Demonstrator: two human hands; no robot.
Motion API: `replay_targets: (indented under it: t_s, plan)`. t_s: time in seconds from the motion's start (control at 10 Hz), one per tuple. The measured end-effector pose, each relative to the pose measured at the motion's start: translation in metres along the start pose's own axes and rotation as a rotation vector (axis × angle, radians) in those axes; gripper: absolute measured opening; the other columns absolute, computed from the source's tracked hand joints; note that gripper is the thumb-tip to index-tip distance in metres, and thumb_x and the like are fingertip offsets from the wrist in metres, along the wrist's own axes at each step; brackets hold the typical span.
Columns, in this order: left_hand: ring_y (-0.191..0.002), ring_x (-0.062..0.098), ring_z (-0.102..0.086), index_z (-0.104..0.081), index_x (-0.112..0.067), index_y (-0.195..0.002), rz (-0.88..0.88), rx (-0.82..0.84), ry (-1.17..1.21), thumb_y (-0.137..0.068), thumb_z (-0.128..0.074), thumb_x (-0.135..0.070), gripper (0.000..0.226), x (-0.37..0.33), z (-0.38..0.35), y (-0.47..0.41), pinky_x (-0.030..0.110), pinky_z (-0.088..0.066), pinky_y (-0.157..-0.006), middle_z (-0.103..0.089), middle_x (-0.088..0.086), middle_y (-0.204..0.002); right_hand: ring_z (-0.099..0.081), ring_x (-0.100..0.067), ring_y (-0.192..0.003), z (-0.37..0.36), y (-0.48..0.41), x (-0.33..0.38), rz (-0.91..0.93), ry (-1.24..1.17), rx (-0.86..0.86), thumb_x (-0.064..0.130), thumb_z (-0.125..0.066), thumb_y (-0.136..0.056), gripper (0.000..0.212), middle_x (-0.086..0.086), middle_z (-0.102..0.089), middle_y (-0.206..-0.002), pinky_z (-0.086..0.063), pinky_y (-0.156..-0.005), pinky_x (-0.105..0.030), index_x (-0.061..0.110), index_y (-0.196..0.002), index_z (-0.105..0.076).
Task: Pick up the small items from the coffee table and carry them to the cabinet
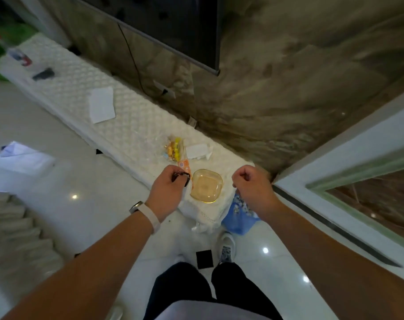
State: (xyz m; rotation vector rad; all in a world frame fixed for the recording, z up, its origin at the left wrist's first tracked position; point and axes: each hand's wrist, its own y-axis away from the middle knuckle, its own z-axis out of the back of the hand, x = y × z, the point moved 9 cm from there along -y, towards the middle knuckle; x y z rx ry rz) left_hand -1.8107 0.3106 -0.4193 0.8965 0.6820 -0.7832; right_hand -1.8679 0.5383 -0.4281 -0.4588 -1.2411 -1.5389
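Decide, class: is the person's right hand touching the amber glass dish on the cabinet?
Apart. The head view shows the right hand closed in a fist beside the amber glass dish, with a strip of white cabinet cover between them.

Long low worktop: covered in white quilted cloth, matt. Square amber dish: clear glossy glass. White floor tiles: polished, reflective. Grey-brown wall: marbled stone finish.

Your two bare forearms reach forward side by side, your left hand, its wrist banded in white, curled with fingers pinched together, your right hand closed in a loose fist, knuckles up, well apart from the left.
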Motion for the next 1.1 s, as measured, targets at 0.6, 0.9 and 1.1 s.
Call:
replay_targets:
  t_s: [0.6, 0.9, 1.1]
  plan:
    - [-0.063, 0.009, -0.055, -0.055, -0.022, -0.098, -0.021, 0.078, -0.272, -0.091, -0.054, -0.032, 0.012, 0.215, -0.145, -0.193, 0.025, -0.041, -0.049, -0.057, -0.008, -0.077, -0.053, -0.012, -0.060, -0.148, -0.205, -0.192, 0.016, 0.207, 0.121, 0.019, -0.059, -0.085, 0.005, 0.001, -0.059, -0.069, -0.043, -0.056, -0.029, 0.016, -0.081, -0.060]
    - [-0.083, 0.025, -0.057, -0.057, -0.021, -0.103, -0.275, 0.237, -0.507, -0.088, -0.053, -0.026, 0.016, 0.237, -0.180, -0.228, 0.038, -0.048, -0.066, -0.061, 0.002, -0.097, -0.058, -0.021, -0.080, -0.199, -0.234, -0.214, 0.228, 0.460, 0.222, 0.022, -0.057, -0.087, 0.015, -0.002, -0.061, -0.091, -0.047, -0.068, -0.034, 0.012, -0.099, -0.060]
    - [-0.102, 0.036, -0.057, -0.059, -0.010, -0.116, -0.489, 0.292, -0.688, -0.086, -0.057, -0.023, 0.033, 0.214, -0.165, -0.215, 0.042, -0.050, -0.076, -0.060, 0.012, -0.119, -0.057, -0.034, -0.095, -0.190, -0.213, -0.199, 0.389, 0.667, 0.261, 0.018, -0.060, -0.084, 0.028, -0.015, -0.059, -0.109, -0.051, -0.074, -0.048, 0.006, -0.109, -0.059]
